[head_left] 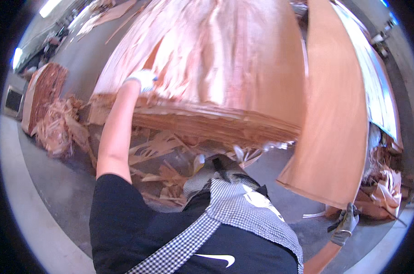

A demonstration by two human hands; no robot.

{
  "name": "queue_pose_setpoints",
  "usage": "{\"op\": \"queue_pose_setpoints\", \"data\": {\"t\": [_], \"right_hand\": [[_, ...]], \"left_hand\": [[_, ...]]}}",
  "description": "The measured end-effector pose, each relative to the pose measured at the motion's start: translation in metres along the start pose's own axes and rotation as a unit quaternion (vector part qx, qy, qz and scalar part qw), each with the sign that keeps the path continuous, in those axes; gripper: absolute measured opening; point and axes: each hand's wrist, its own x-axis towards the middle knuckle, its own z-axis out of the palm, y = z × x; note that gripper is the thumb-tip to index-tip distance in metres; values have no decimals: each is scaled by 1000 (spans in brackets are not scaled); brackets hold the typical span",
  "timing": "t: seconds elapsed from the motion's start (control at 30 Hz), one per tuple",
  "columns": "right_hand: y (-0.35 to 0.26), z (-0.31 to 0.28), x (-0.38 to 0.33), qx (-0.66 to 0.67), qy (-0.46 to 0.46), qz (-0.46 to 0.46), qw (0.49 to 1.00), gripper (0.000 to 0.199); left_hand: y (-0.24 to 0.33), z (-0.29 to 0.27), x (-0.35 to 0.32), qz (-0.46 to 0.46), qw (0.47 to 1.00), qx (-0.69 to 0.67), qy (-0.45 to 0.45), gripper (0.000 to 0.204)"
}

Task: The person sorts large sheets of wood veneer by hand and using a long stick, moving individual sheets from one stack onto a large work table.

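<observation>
A wide stack of thin reddish-brown wood veneer sheets (216,118) lies in front of me, its top layer rippled and torn toward the left. My left hand (145,80), in a white glove, rests on the torn near-left part of that top layer. Its fingers are smeared and partly hidden. To the right of the stack, a long tan veneer sheet (334,105) stretches from the far side toward me. My right hand (346,223), in a grey glove with a dark palm, is closed on the near corner of this sheet, low at the right.
Torn veneer scraps (170,176) litter the floor between me and the stack. At the left stand a smaller veneer bundle (44,93) and a heap of shreds (60,128). Another pale stack (376,82) lies at the right, with more scraps (387,192) nearer me.
</observation>
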Motion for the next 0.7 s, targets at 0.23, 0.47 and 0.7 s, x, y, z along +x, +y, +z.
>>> {"op": "queue_pose_setpoints", "data": {"t": [0.23,0.47,0.7], "right_hand": [[7,-50,56,13,-17,31,999,14],[10,-97,117,11,-29,47,998,9],[18,-130,214,75,-33,125,989,10]], "left_hand": [[223,-9,-30,131,982,-128,47,48],[507,46,-24,489,858,-155,27,52],[741,30,35,424,787,-444,-57,46]]}}
